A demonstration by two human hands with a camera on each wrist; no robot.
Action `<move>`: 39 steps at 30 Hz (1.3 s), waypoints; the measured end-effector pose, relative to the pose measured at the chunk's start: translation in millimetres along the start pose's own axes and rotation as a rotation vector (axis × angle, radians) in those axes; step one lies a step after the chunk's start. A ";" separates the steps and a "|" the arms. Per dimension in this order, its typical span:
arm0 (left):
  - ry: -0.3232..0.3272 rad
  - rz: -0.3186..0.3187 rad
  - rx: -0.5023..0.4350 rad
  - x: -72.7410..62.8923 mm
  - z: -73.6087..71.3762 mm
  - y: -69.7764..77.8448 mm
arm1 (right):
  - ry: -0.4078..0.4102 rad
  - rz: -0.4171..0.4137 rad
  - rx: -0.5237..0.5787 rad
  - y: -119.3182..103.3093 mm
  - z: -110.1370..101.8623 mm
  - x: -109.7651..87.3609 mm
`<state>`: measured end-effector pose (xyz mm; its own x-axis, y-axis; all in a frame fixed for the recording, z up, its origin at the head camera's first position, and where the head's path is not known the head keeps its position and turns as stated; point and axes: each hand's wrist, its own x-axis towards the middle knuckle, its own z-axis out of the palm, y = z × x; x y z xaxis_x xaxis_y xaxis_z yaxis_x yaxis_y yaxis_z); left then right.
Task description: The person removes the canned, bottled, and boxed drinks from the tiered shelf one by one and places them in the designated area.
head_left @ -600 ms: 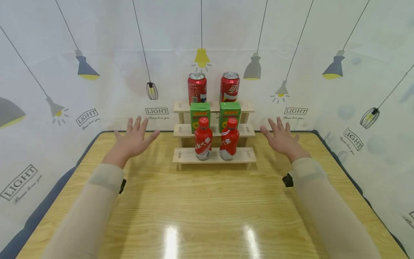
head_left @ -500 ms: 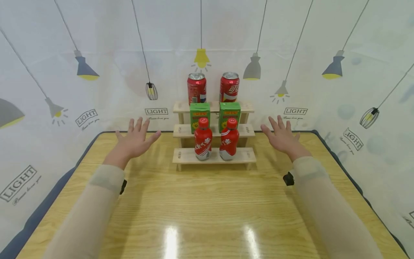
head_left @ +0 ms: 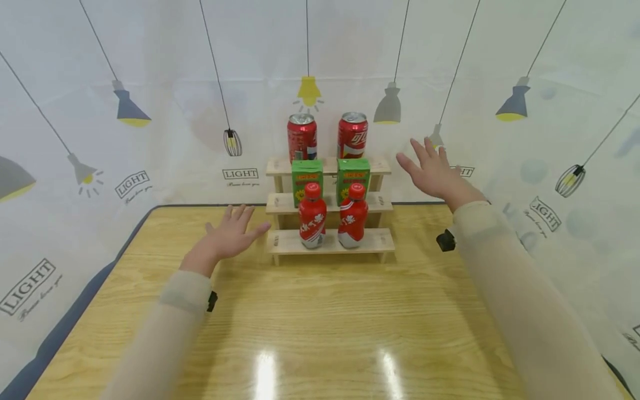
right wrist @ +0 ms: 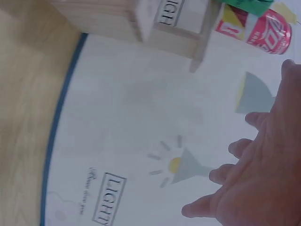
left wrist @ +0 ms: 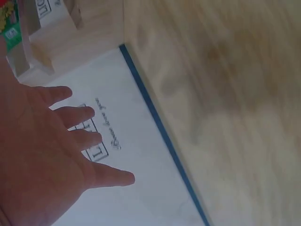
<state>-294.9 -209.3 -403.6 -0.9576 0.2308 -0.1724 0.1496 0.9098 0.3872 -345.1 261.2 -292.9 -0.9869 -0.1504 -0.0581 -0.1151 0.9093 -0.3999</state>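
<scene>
My left hand [head_left: 227, 239] is to the left of a three-step wooden rack [head_left: 275, 241], fingers spread and holding nothing. Raised higher, my right hand [head_left: 435, 172] is right of the rack's top step, its fingers also spread. Two red cans stand on the top step, a left can [head_left: 302, 136] and a right can [head_left: 353, 135]. Green drink boxes fill the middle step, one box [head_left: 306, 169] beside another [head_left: 353, 171]. On the lowest step stand two red bottles, the left bottle [head_left: 312, 216] and the right bottle [head_left: 353, 216]. In the right wrist view a can [right wrist: 258, 29] lies beyond the fingertips.
The rack stands near the back of a wood-grain table [head_left: 320, 311]. A white cloth wall [head_left: 200, 100] printed with lamps rises behind and along both sides. Dark edging [head_left: 125, 241] runs where cloth meets table.
My right hand has risen from beside the middle step to the height of the top step. My left hand has moved right and lower, closer to the rack. The drinks have stayed in place.
</scene>
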 end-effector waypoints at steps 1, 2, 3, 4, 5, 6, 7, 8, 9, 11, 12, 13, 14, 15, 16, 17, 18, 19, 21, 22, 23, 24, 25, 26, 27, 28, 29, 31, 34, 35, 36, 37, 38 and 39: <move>-0.005 0.000 -0.005 -0.8 4.4 2.2 | 0.003 -0.006 -0.001 -6.3 -3.5 2.7; -0.009 -0.002 -0.010 -1.6 8.9 4.3 | 0.005 -0.013 -0.001 -12.8 -6.8 5.3; -0.012 -0.004 -0.013 -2.1 13.5 6.1 | 0.007 -0.018 -0.007 -19.1 -9.4 8.2; -0.018 -0.007 -0.017 -2.5 17.7 8.1 | 0.007 -0.024 -0.009 -25.5 -11.8 11.1; -0.023 -0.009 -0.018 -2.9 21.4 10.0 | 0.008 -0.031 -0.008 -31.9 -13.9 13.9; -0.029 -0.009 -0.020 -3.2 24.5 12.6 | 0.010 -0.040 -0.004 -38.0 -15.9 16.1; -0.036 -0.009 -0.025 -3.4 27.1 15.3 | 0.013 -0.050 0.003 -43.8 -17.6 19.1; -0.044 -0.007 -0.031 -3.3 29.5 18.3 | 0.014 -0.058 0.020 -49.1 -19.2 21.7; -0.051 -0.005 -0.034 -3.2 31.5 21.2 | 0.015 -0.062 0.042 -54.4 -20.4 24.8; -0.054 -0.008 -0.058 -2.9 34.1 26.7 | 0.023 -0.057 0.137 -65.7 -21.8 31.6; -0.049 -0.009 -0.073 -2.3 35.4 28.8 | 0.026 -0.048 0.209 -71.8 -21.8 35.5; -0.043 -0.010 -0.086 -1.6 36.7 30.2 | 0.032 -0.041 0.291 -77.9 -20.8 40.0; -0.038 -0.014 -0.103 -1.0 38.3 31.4 | 0.035 -0.031 0.376 -84.1 -19.5 44.2; -0.034 -0.020 -0.119 -0.4 39.8 31.8 | 0.039 -0.024 0.452 -90.0 -17.7 48.4; -0.031 -0.026 -0.135 0.3 41.6 31.7 | 0.043 -0.018 0.521 -95.4 -15.4 52.0; -0.032 -0.028 -0.141 0.8 43.4 31.2 | 0.044 -0.014 0.576 -100.3 -12.8 55.7; -0.036 -0.032 -0.143 1.0 45.4 30.5 | 0.042 -0.014 0.617 -104.1 -10.2 58.6; -0.041 -0.035 -0.145 1.1 47.3 29.7 | 0.039 -0.017 0.647 -107.1 -7.7 61.1; -0.053 -0.032 -0.154 0.7 50.2 28.5 | 0.033 -0.021 0.687 -111.1 -3.7 64.6; -0.059 -0.021 -0.164 0.9 51.6 27.9 | 0.030 -0.022 0.707 -112.1 -1.8 65.8; -0.069 -0.019 -0.179 0.3 52.6 27.9 | 0.025 -0.025 0.728 -112.7 0.0 67.0; -0.080 -0.015 -0.199 -0.2 53.5 28.3 | 0.019 -0.025 0.752 -113.0 1.8 67.9; -0.098 -0.011 -0.218 -0.3 54.3 28.5 | 0.014 -0.021 0.770 -112.9 3.5 68.2; -0.118 -0.011 -0.239 -0.8 54.5 29.6 | 0.013 -0.017 0.781 -112.4 5.2 68.7; -0.140 -0.017 -0.260 -1.4 54.4 30.7 | 0.011 -0.009 0.787 -111.7 6.6 69.3; -0.164 -0.028 -0.275 -1.8 54.0 32.0 | 0.013 0.000 0.792 -111.5 7.8 69.5; -0.184 -0.047 -0.281 -2.6 53.0 33.5 | 0.016 0.009 0.796 -111.4 8.6 70.0; -0.212 -0.081 -0.291 -3.0 50.5 35.9 | 0.026 0.023 0.796 -112.3 8.8 70.5; -0.220 -0.124 -0.286 -3.1 46.9 39.6 | 0.038 0.046 0.785 -114.3 6.2 70.5; -0.217 -0.129 -0.281 -2.7 46.3 40.6 | 0.040 0.052 0.782 -114.3 5.2 70.5; -0.215 -0.131 -0.281 -2.1 46.0 41.8 | 0.043 0.058 0.777 -114.1 4.1 69.9; -0.212 -0.127 -0.279 -1.3 46.1 42.8 | 0.044 0.066 0.776 -113.6 3.1 69.3; -0.210 -0.125 -0.278 -0.4 46.3 43.8 | 0.045 0.072 0.777 -113.0 2.3 68.6; -0.209 -0.121 -0.278 0.5 46.8 44.3 | 0.043 0.077 0.777 -112.2 1.8 68.2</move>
<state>-277.2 -152.8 -428.9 -0.8892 0.2186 -0.4020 -0.0619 0.8130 0.5789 -399.3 148.3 -253.7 -0.9943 -0.0681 -0.0822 0.0502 0.3814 -0.9231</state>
